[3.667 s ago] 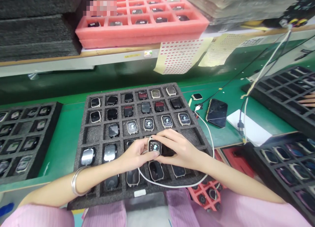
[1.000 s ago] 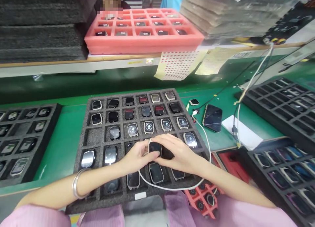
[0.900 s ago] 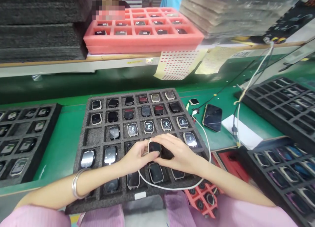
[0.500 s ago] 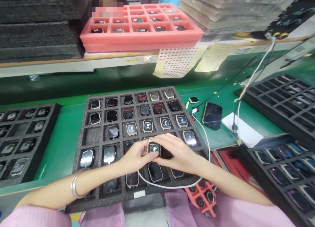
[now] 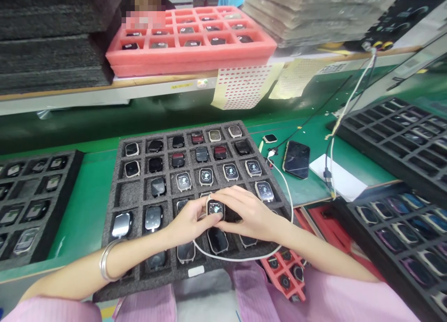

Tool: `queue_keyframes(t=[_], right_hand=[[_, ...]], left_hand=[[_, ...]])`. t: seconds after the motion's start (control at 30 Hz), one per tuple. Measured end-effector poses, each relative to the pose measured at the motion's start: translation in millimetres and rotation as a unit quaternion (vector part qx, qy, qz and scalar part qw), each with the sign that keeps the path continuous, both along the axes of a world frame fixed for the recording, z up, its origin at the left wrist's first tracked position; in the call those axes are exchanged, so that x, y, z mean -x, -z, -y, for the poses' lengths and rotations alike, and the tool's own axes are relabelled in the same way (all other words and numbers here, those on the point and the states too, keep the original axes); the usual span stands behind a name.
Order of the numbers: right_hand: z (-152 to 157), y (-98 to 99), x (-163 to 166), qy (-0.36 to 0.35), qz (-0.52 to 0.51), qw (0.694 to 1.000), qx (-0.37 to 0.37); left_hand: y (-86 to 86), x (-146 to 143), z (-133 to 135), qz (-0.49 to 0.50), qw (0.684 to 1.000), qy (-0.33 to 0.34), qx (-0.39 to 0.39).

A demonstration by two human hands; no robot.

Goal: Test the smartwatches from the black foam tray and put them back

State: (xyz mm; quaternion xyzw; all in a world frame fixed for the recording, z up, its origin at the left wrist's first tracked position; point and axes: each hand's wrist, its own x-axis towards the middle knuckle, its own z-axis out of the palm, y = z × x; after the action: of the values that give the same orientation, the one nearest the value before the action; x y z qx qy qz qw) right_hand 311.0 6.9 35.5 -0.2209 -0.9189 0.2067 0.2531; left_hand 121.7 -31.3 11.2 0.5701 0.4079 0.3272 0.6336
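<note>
Between my two hands is a smartwatch [image 5: 215, 209] without a strap, its screen lit with a dial and small text. My left hand [image 5: 192, 222] grips its left side, with the thumb over the lower screen. My right hand [image 5: 246, 212] closes on its right side, fingers over the top edge and thumb below. Both hands are above a dark grey foam tray [image 5: 130, 194] whose compartments hold many watch bodies, some with lit screens. A white cable [image 5: 240, 258] loops from beneath my hands across the tray's front and right side.
Left lies another foam tray [image 5: 66, 196] of watches; right, a dark tray [image 5: 352, 229] with more. A phone [image 5: 296, 160] and a small watch [image 5: 270, 138] lie on the green bench. A pink foam tray [image 5: 192, 57] sits on the shelf beside stacked black foam [image 5: 52, 57]. A person is behind the shelf.
The view has shifted slightly, so the background sits a little further left. Both hands keep the same hold on the smartwatch.
</note>
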Motion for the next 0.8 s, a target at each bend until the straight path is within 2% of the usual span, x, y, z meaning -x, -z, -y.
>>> queue_keyframes(t=[0.27,0.53,0.7,0.8], right_hand=[[0.9,0.7,-1.3,-0.003,-0.007,1.000,-0.013],[3.5,-3.6,-2.3,0.006,0.002,1.000,0.003],[-7.7,-13.6,-22.3,0.026,-0.024,0.998,0.055],[-17.7,-14.2,-42.9,0.081,0.058,0.994,0.035]], left_hand=[[-2.5,-0.5,1.7,-0.026,1.000,-0.001,-0.007],[-0.9,-3.2,3.7,-0.008,1.000,0.018,0.000],[-11.9,7.4,9.5,0.018,0.998,0.035,0.056],[-18.0,27.9,16.4,-0.004,0.995,0.010,0.097]])
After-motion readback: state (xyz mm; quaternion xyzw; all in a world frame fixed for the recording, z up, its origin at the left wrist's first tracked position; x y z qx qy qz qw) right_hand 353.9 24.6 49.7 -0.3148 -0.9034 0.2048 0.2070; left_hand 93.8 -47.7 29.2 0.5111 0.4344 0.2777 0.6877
